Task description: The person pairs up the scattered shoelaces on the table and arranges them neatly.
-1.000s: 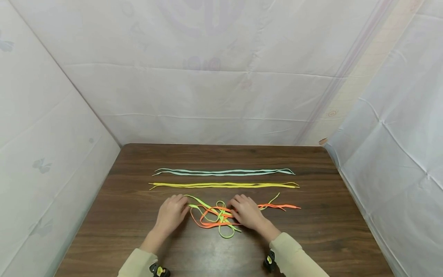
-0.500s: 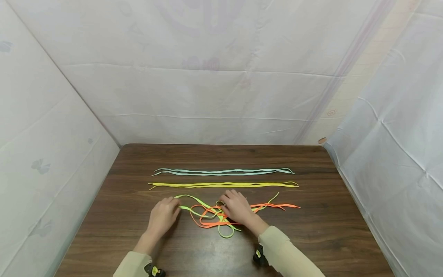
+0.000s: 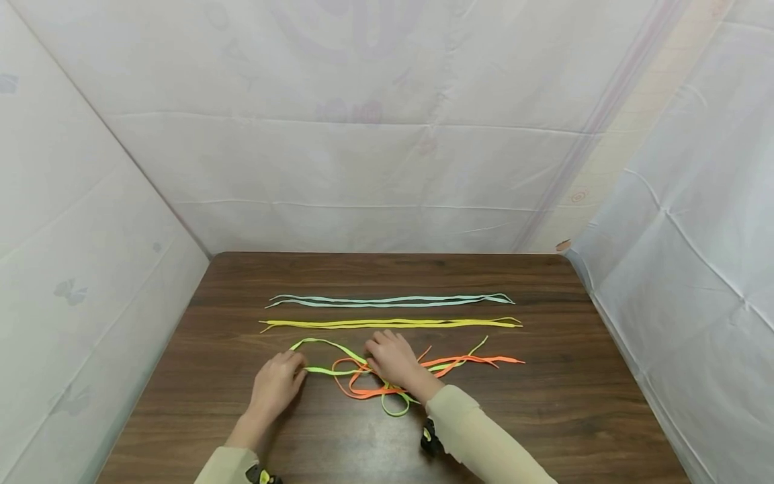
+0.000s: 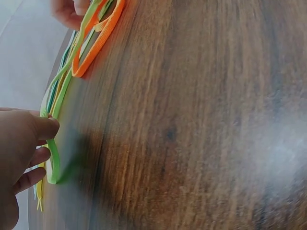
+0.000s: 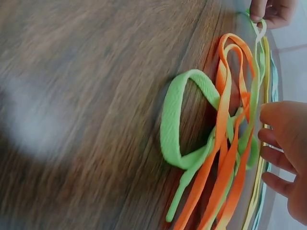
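Observation:
Green and orange shoelaces lie tangled near the middle of the table. My left hand [image 3: 276, 386] pinches the looped end of the green shoelace [image 4: 54, 163] between thumb and fingers, left of the tangle. From there two green strands stretch right into the heap. Over the tangle's upper part is my right hand [image 3: 396, 359], fingertips close to a green strand, fingers loosely bent and apart with nothing seen between them. The orange shoelace [image 5: 223, 124] forms loops across the green one, its ends [image 3: 504, 359] pointing right. My right hand hides part of the crossing in the head view.
Beyond the tangle, a yellow shoelace [image 3: 393, 324] lies doubled straight across the table. Farther back a pale blue shoelace [image 3: 387, 303] lies parallel to it. The brown wooden table [image 3: 199, 323] is bordered by white sheeting [image 3: 387, 168] behind and at both sides.
My left hand has moved left and slightly nearer, drawing the green loop out longer. My right hand has shifted left across the tangle, uncovering more orange lace on the right.

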